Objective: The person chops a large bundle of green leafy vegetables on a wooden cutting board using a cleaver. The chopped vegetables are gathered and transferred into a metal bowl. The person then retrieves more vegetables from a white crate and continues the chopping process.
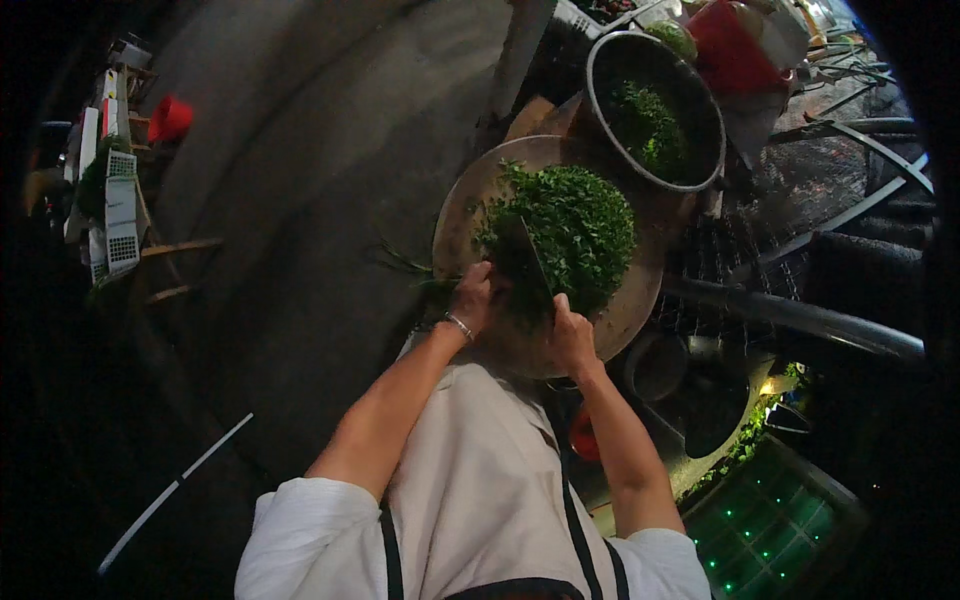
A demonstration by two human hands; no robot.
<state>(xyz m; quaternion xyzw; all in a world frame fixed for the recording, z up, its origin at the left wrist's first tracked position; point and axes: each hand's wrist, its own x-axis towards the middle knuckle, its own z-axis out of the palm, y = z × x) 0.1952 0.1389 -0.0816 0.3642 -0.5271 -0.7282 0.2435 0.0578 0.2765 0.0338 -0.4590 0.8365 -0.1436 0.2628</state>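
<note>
A large round wooden chopping board (637, 319) lies in front of me. Chopped leafy greens (577, 217) are heaped on it. My right hand (574, 334) grips the handle of a knife (534, 247), whose blade points away from me at the left part of the heap. Left of the blade, my left hand (472, 296) is closed on a bunch of greens. Thin green stems (405, 259) stick out past the board's left edge beside this hand. The dark area between both hands hides the cut ends.
Beyond the board, at the right, stands a round tub (592, 90) with greens inside. A red container (735, 49) sits behind it. Metal bars (810, 311) and netting lie to the right. Far left are white crates (121, 210) and a red bucket (171, 118).
</note>
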